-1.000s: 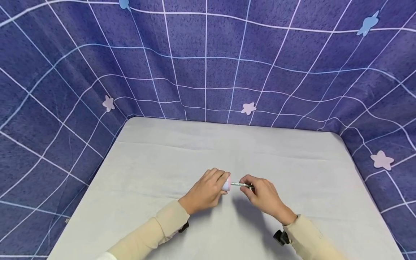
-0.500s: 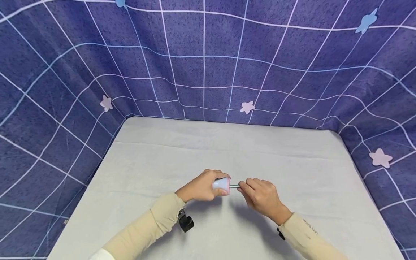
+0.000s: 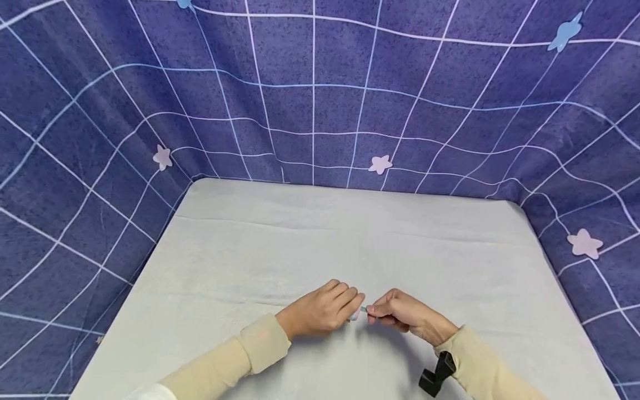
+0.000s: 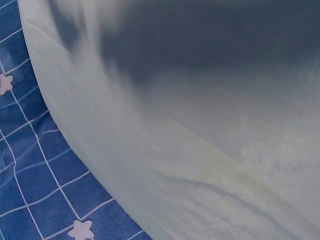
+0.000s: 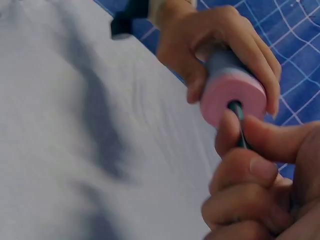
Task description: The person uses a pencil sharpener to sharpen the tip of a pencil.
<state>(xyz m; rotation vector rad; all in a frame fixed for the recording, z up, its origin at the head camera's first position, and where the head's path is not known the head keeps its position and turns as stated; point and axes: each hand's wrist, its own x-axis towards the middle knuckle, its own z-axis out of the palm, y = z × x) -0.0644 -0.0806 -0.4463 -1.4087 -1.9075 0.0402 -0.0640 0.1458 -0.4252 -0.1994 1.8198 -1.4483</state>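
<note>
My left hand (image 3: 322,310) wraps round a light-blue cylindrical handle with a pink end (image 3: 355,315); most of it is hidden under the fingers in the head view. From the right wrist, the flat pink face (image 5: 220,102) shows a dark central hole. A thin, greenish metallic shaft (image 5: 239,111) stands in that hole. Thumb and forefinger of my right hand (image 3: 402,314) pinch the shaft close to the pink end, while the other fingers curl below. Both hands are over the middle of the near half of the table. The left wrist view catches neither hand.
A pale cloth (image 3: 280,222) with faint creases covers the table. Blue gridded curtains (image 3: 290,111) with star shapes enclose its back and sides. A black wrist device (image 3: 437,375) hangs below the right sleeve. Shadows fall on the cloth (image 4: 200,150).
Both hands have shifted slightly towards the near side. The left hand has rolled over the handle, covering most of it. The right hand has turned, its thumb now on top at the shaft.
</note>
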